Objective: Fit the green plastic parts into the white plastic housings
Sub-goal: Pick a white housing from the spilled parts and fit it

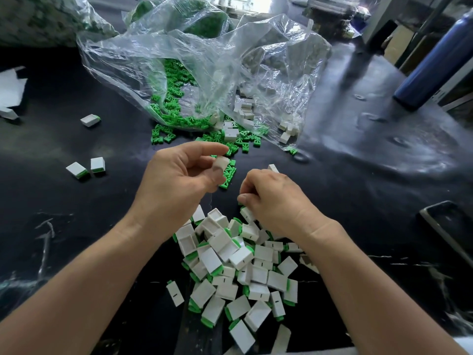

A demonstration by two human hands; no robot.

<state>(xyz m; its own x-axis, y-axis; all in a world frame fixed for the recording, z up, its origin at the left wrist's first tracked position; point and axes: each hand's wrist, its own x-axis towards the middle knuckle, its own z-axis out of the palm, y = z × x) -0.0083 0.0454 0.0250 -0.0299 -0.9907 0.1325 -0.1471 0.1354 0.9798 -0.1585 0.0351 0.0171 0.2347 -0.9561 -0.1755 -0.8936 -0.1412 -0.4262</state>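
My left hand (179,175) pinches a white housing (221,162) between thumb and forefinger, held above the black table. My right hand (276,198) is curled, palm down, just above a heap of assembled white-and-green pieces (238,267); a white housing (247,214) shows under its thumb and another white piece (273,168) pokes out beyond its fingers. Loose green parts (230,171) lie between and beyond both hands, spilling from a clear plastic bag (179,73). More white housings (245,108) sit in a second clear bag.
Three finished pieces (90,120) (77,170) (97,164) lie apart on the left of the black table (76,226). A blue bottle (435,62) stands at the far right. A dark flat object (445,224) lies by the right edge. White paper (10,90) sits at the far left.
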